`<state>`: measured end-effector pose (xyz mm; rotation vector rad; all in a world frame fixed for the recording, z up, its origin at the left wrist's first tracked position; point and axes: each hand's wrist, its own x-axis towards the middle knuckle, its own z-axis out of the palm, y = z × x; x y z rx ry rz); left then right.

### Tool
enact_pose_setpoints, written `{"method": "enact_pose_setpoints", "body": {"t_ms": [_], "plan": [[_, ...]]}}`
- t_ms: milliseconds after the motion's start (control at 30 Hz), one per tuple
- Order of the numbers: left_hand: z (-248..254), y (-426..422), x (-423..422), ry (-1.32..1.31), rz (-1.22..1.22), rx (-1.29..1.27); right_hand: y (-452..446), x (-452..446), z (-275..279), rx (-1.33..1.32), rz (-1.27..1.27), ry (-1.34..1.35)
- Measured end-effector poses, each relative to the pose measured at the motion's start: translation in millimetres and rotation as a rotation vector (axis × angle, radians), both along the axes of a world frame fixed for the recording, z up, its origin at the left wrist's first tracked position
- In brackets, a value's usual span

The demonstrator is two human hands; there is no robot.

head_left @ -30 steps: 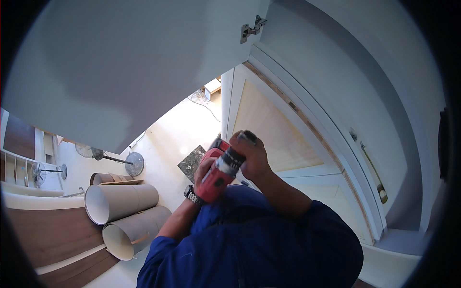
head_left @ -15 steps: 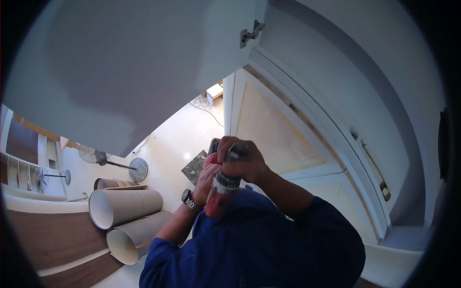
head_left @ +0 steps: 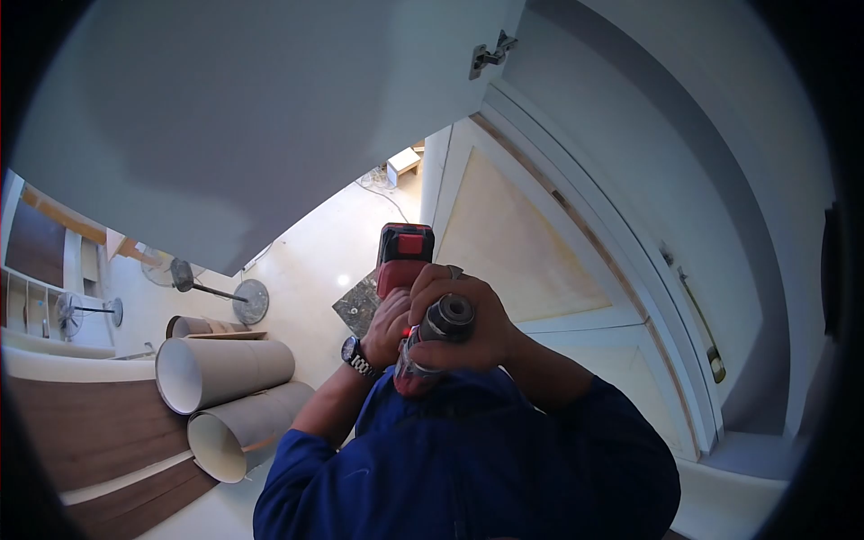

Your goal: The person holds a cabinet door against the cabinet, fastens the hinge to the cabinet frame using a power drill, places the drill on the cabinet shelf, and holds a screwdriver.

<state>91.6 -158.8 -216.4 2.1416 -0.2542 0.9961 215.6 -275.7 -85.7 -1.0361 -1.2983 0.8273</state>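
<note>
A red and black cordless drill [head_left: 416, 378] is held close in front of my chest with its chuck [head_left: 456, 310] pointing up toward the camera. My left hand [head_left: 389, 326], with a metal watch [head_left: 357, 357] on its wrist, is wrapped around the drill's handle. Beyond that hand the battery pack [head_left: 406, 241] sticks out. My right hand [head_left: 481, 328] closes around the chuck, fingers on its far side and thumb on the near side. A small red light glows beside the chuck. No bit can be made out in it.
A large pale cabinet door [head_left: 270, 108] with a metal hinge [head_left: 491, 56] hangs open overhead. On the right is a cabinet shelf [head_left: 621, 162] with a long yellowish object [head_left: 715, 360]. Cardboard-like rolls [head_left: 236, 371], a standing fan [head_left: 252, 301] and brown boards [head_left: 108, 441] are at left.
The drill has turned, so its battery now shows fully and its chuck faces more toward the camera. Both hands keep hold of it. The view has shifted slightly.
</note>
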Motion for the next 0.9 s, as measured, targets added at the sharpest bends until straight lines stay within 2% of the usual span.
{"method": "enact_pose_setpoints", "body": {"t_ms": [900], "plan": [[5.5,3.0,5.8,0.045,-0.064,-0.048,5.3,-4.3,-0.3,0.08,0.018,-0.028]]}}
